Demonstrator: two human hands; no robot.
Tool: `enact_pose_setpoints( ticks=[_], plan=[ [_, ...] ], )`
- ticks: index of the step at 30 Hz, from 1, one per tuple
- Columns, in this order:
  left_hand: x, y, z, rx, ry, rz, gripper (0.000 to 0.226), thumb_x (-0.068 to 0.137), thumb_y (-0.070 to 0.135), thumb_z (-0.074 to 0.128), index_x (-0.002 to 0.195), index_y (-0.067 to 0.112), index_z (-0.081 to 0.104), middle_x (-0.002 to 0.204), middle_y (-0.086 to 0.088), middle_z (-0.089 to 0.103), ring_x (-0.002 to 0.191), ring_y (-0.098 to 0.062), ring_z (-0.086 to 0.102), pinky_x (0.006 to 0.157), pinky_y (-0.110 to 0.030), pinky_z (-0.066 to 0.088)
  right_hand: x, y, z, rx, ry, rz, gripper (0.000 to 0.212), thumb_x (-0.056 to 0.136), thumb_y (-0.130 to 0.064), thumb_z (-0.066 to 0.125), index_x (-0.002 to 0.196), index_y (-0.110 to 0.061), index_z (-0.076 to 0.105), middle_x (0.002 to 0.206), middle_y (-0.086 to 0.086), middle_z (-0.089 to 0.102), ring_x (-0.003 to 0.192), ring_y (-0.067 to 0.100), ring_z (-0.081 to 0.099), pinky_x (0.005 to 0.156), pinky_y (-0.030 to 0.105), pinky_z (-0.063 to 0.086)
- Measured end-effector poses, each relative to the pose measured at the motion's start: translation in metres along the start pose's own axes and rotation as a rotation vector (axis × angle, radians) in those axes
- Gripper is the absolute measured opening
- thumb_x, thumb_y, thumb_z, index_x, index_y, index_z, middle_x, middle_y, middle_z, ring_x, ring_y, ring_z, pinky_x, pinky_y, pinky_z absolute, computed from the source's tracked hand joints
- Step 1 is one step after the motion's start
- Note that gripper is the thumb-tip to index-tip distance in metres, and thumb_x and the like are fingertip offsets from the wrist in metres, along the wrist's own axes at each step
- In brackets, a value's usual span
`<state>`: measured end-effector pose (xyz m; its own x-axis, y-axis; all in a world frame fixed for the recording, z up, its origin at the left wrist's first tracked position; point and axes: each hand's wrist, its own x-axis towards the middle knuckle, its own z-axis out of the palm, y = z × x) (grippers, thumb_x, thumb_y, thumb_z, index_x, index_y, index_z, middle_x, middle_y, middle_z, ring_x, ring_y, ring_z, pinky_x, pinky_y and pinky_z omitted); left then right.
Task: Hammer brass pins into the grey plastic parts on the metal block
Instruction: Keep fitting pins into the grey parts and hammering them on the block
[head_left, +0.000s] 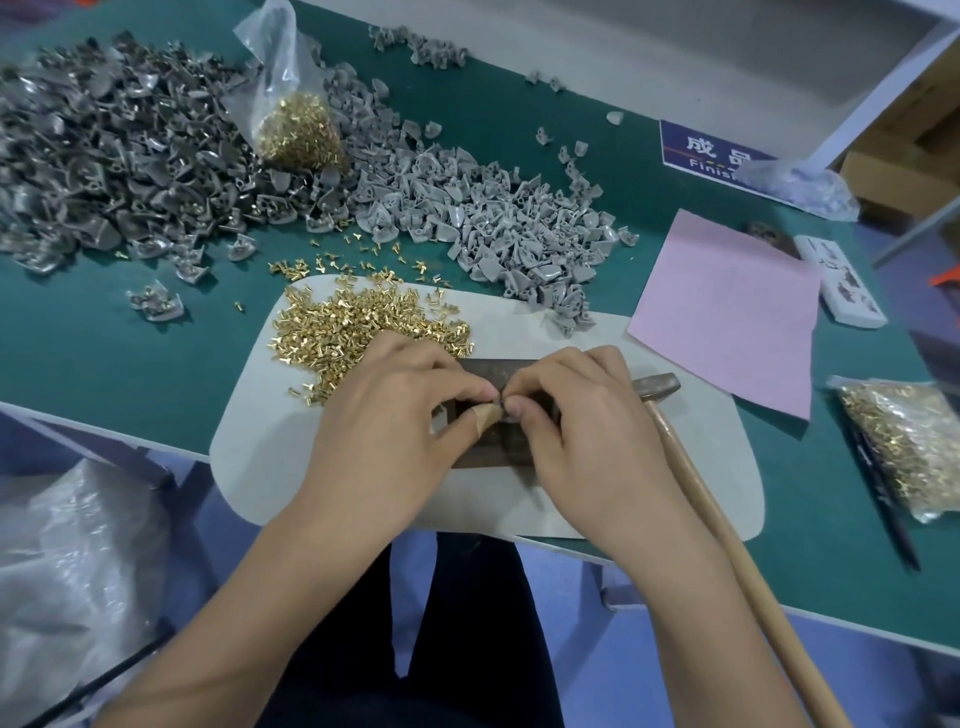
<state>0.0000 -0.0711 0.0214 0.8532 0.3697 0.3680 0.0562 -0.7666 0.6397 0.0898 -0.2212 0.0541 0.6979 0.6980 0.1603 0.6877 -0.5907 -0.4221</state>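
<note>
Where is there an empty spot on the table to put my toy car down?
Bare green table lies left of the white mat, below the grey parts pile. The pink paper is bare too. It is crowded around the loose brass pins, the metal block under both hands, and the hammer.
</note>
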Motion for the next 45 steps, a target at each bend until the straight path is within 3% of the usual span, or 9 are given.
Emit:
enact_pose_setpoints(
  ticks=[7,12,16,27,30,32,36,41,45],
  plan=[
    [-0.003,0.001,-0.001,0.051,0.002,-0.022,0.013,0.084,0.043,0.071,0.094,0.038,0.078,0.088,0.019,0.062,0.095,-0.010,0.046,0.071,-0.032,0.045,-0.010,0.001,0.012,0.060,0.186,0.001,0.010,0.091,-0.014,0.070,0.088,-0.023,0.071,0.093,-0.012,0.064,0.094,0.017,0.043,0.082,0.033,0.040],
    [0.000,0.001,-0.001,-0.007,-0.009,-0.011,0.013,0.082,0.028,0.079,0.095,0.029,0.079,0.089,0.014,0.064,0.096,-0.015,0.048,0.077,-0.035,0.046,-0.005,-0.009,0.002,-0.150,0.115,-0.056,0.004,0.091,-0.018,0.069,0.088,-0.019,0.072,0.092,-0.005,0.065,0.095,0.027,0.049,0.082,0.041,0.044],
    [0.001,0.002,0.000,-0.016,-0.026,-0.004,0.013,0.082,0.028,0.079,0.095,0.025,0.080,0.090,0.011,0.065,0.095,-0.018,0.050,0.077,-0.039,0.047,0.002,-0.020,-0.002,-0.380,-0.007,-0.064,0.006,0.093,-0.020,0.064,0.095,-0.023,0.069,0.101,-0.005,0.061,0.106,0.026,0.046,0.085,0.035,0.031],
    [0.000,0.003,-0.002,-0.055,-0.027,-0.064,0.009,0.083,0.029,0.078,0.092,0.030,0.077,0.091,0.017,0.065,0.099,-0.012,0.051,0.082,-0.038,0.047,0.001,-0.002,-0.005,-0.054,0.029,-0.052,0.005,0.093,-0.026,0.069,0.095,-0.029,0.072,0.097,-0.013,0.064,0.101,0.018,0.048,0.090,0.037,0.041],
    [0.000,0.004,-0.003,-0.034,-0.040,-0.055,0.007,0.085,0.035,0.075,0.092,0.033,0.076,0.090,0.018,0.063,0.098,-0.010,0.048,0.080,-0.038,0.047,-0.014,0.026,-0.011,0.222,0.253,0.123,0.018,0.096,-0.026,0.068,0.113,-0.025,0.073,0.110,-0.004,0.066,0.111,0.021,0.054,0.097,0.031,0.042],
    [-0.001,0.004,-0.003,-0.027,-0.039,-0.052,0.007,0.086,0.038,0.073,0.091,0.035,0.076,0.090,0.020,0.063,0.098,-0.008,0.047,0.078,-0.036,0.047,-0.030,0.051,-0.015,0.085,0.377,0.374,0.023,0.098,-0.034,0.062,0.117,-0.023,0.069,0.111,0.002,0.064,0.111,0.025,0.051,0.094,0.039,0.045],
    [0.000,0.006,-0.003,-0.015,-0.037,-0.051,0.005,0.086,0.039,0.073,0.090,0.038,0.076,0.086,0.019,0.060,0.095,-0.006,0.047,0.073,-0.033,0.046,-0.053,0.082,-0.015,-0.189,0.082,0.656,0.038,0.100,-0.046,0.054,0.128,-0.021,0.059,0.118,0.008,0.055,0.112,0.032,0.052,0.079,0.043,0.046],
    [0.002,0.005,-0.004,0.010,-0.057,-0.043,0.005,0.085,0.044,0.073,0.089,0.042,0.075,0.083,0.018,0.060,0.092,-0.007,0.050,0.066,-0.032,0.046,-0.054,0.085,-0.021,-0.201,0.173,0.581,0.032,0.107,-0.041,0.037,0.118,-0.019,0.058,0.113,0.005,0.055,0.089,0.033,0.058,0.068,0.042,0.042],
    [0.002,0.005,-0.004,0.030,-0.040,-0.039,0.005,0.084,0.046,0.073,0.088,0.043,0.075,0.082,0.019,0.060,0.091,-0.005,0.050,0.061,-0.025,0.039,-0.055,0.066,-0.037,0.313,0.279,0.401,0.028,0.107,-0.043,0.038,0.093,-0.032,0.059,0.076,-0.013,0.061,0.059,0.008,0.052,0.054,0.027,0.038]
  ],
)
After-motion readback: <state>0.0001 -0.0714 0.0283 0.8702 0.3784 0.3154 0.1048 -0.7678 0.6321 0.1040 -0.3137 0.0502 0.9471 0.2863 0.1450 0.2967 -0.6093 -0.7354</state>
